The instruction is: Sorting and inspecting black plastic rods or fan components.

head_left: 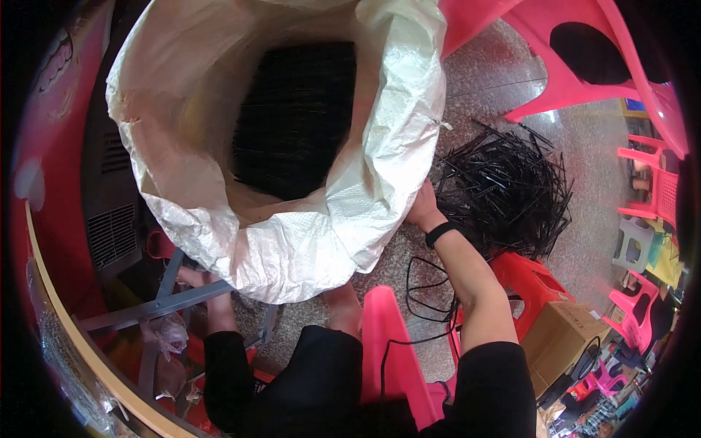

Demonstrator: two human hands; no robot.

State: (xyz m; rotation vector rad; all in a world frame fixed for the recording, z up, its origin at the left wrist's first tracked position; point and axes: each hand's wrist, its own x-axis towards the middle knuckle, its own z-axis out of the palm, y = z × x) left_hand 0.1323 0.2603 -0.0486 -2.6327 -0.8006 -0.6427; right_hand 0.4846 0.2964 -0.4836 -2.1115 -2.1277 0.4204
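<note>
A tall white woven sack (292,255) stands before me, its mouth wide with the rim rolled outward. Inside it lies a dense block of thin black sticks (299,117), lined up side by side. My right hand (422,204), with a black band on its wrist, is at the sack's right outer side. Its fingers are mostly hidden by the sack's edge, so their grip does not show. Just beyond that hand, a loose heap of black sticks (511,190) lies on the floor in all directions. My left hand does not show.
Pink plastic chairs (391,336) stand near me and at the upper right. Right of my arm are a red stool (529,285) and a cardboard box (566,343). A black cable (416,339) trails nearby. Grey metal legs (157,303) cross at the left, beside a wooden edge (55,314).
</note>
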